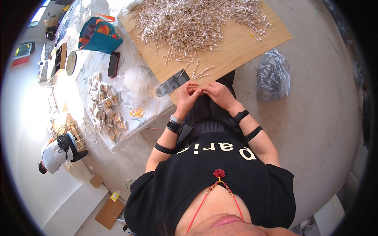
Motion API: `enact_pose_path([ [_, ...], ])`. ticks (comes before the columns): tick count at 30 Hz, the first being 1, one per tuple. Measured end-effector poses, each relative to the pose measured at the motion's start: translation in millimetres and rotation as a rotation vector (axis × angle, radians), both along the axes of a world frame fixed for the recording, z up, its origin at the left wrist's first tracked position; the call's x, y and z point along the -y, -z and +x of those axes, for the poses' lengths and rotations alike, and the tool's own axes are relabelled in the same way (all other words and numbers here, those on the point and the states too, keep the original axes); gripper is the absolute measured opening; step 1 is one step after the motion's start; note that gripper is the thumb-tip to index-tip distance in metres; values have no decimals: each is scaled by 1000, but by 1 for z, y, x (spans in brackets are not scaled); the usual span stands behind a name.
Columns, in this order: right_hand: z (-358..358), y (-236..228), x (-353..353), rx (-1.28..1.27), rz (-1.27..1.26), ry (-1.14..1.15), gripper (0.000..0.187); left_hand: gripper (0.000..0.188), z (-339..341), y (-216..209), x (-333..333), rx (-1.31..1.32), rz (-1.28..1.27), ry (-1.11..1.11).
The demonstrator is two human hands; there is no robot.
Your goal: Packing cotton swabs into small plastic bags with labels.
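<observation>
Head view: I see my left hand (186, 95) and right hand (217, 93) meeting fingertip to fingertip just off the wooden board's (252, 41) near edge; what they pinch, I cannot tell. Cotton swabs (189, 21) heap mid-board; open floor (315, 118) lies right.

Whatever my left hand (188, 95) and right hand (217, 93) pinch together at frame centre is too small to tell.
</observation>
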State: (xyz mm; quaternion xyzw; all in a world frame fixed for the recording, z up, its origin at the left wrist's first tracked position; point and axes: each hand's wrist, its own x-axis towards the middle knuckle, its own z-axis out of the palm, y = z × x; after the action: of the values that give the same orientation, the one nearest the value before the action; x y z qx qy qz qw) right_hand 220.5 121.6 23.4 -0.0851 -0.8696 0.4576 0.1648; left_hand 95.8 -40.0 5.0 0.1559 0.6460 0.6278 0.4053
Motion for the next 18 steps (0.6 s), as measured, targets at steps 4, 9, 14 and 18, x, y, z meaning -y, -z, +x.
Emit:
enact_pose_path([
  [4, 7, 5, -9, 34, 63, -33, 7, 32, 4, -3, -4, 32, -86, 127],
  [9, -4, 13, -63, -202, -684, 381, 23, 33, 1, -3, -3, -44, -115, 119],
  [14, -9, 31, -122, -197, -835, 815, 25, 29, -5, 1, -8, -493, -260, 10],
  [18, -30, 36, -88, -4, 39, 459, 10, 28, -12, -2, -19, -851, -286, -15],
])
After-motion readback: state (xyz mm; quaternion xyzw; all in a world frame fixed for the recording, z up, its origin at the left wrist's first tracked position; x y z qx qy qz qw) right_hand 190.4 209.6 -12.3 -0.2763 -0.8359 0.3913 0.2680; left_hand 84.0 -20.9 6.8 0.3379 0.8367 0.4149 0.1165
